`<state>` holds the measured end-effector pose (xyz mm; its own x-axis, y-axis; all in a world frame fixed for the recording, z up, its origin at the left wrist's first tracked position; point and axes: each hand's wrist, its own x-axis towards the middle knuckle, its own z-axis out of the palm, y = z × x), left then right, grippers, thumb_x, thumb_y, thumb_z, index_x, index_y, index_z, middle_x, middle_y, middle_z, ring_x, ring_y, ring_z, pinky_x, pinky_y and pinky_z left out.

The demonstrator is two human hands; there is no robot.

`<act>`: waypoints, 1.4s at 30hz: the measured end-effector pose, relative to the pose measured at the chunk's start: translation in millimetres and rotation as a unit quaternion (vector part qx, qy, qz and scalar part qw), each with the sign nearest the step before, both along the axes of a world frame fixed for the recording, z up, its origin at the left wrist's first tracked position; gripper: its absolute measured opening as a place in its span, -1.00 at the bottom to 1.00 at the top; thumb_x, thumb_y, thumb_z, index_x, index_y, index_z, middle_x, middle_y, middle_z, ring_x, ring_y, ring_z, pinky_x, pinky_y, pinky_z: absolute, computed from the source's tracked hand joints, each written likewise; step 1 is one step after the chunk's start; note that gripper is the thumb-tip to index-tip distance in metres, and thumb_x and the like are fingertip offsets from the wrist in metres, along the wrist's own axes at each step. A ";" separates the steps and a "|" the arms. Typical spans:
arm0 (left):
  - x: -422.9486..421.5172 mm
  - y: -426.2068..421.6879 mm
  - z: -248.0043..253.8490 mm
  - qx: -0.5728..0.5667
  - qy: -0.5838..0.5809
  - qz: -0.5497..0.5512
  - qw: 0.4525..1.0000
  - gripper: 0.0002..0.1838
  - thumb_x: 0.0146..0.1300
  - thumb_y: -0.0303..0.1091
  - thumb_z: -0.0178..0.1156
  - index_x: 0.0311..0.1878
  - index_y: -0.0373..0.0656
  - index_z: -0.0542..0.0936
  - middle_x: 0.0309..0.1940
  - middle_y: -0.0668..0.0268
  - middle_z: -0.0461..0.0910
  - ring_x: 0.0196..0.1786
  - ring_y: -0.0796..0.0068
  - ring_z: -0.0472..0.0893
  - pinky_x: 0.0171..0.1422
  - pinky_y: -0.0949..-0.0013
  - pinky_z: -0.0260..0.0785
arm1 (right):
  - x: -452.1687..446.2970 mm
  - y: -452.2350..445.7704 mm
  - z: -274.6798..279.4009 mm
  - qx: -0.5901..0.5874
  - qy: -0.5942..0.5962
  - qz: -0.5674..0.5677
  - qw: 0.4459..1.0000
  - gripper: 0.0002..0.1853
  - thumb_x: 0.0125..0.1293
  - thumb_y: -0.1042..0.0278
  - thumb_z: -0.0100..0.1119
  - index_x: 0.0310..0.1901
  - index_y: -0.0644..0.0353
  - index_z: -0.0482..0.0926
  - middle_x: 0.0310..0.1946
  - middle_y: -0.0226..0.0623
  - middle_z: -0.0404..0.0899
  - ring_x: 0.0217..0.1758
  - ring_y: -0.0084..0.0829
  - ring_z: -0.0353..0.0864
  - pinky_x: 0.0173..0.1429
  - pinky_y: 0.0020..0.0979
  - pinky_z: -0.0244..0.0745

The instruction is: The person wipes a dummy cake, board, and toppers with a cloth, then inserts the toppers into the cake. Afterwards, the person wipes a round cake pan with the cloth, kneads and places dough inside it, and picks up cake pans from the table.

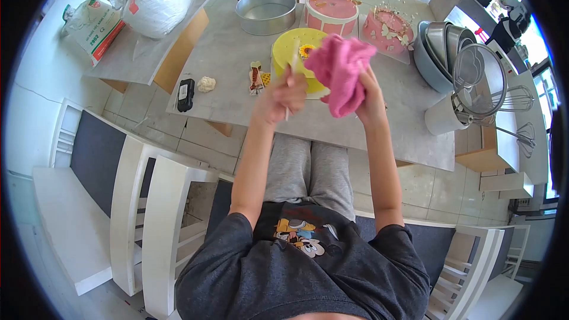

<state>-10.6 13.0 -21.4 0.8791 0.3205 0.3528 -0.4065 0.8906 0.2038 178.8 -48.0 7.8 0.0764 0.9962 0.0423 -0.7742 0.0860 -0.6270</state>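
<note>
Over the table's front edge, my left hand [288,93] is closed on a thin white stick [295,53] held nearly upright. My right hand [371,96] grips a bunched pink cloth [341,74], which hangs in front of my chest, above the table. Behind the hands stands a yellow cake [285,47] with a sunflower decoration [306,51] on it; the cloth and my left hand hide part of it. Small toppers [256,78] lie just left of the cake.
A round metal pan [266,12] and two pink cakes [332,13] [388,31] stand farther back. Bowls [432,59], a sieve and whisks crowd the right side. At left are a black device [185,95], a crumpled white lump [206,84] and bags [155,3].
</note>
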 end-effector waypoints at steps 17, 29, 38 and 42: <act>8.9 -26.0 -7.3 0.253 0.443 0.426 0.747 -0.85 0.20 -0.34 0.13 -0.22 -0.18 0.53 -0.63 0.58 0.35 -0.68 0.83 0.18 -0.63 0.65 -0.10 | -30.5 28.5 5.8 0.120 -0.408 -0.208 0.881 -0.58 -0.13 0.46 0.39 -0.17 0.35 0.49 -0.29 -0.27 0.56 -0.22 -0.52 0.54 -0.11 -0.49 0.47; 23.8 -30.4 15.3 0.269 0.439 0.404 0.756 -0.77 0.18 -0.32 0.15 -0.18 -0.27 0.58 -0.66 0.48 0.47 -0.71 0.85 0.12 -0.64 0.67 -0.12 | 4.3 33.3 6.4 0.026 -0.263 -0.206 0.942 -0.69 -0.11 0.59 0.30 -0.24 0.33 0.52 -0.32 -0.29 0.57 -0.27 -0.52 0.55 -0.13 -0.51 0.47; -6.0 -26.8 17.9 0.350 0.506 0.489 0.618 -0.75 0.23 -0.36 0.07 -0.05 -0.19 0.54 -0.44 0.39 0.61 -0.62 0.84 0.28 -0.61 0.70 0.02 | 41.4 21.9 43.7 0.157 -0.448 -0.300 0.827 -0.56 -0.05 0.52 0.30 -0.07 0.29 0.43 -0.20 -0.28 0.52 -0.16 -0.47 0.52 -0.06 -0.48 0.43; 13.9 -27.7 4.4 0.363 0.518 0.511 0.582 -0.75 0.23 -0.32 0.07 -0.06 -0.15 0.54 -0.55 0.53 0.50 -0.71 0.85 0.14 -0.65 0.70 -0.07 | -23.5 8.9 51.4 0.348 -0.706 -0.213 0.579 -0.41 -0.19 0.54 0.24 0.03 0.14 0.41 -0.08 -0.18 0.46 0.13 -0.15 0.35 0.20 -0.25 0.26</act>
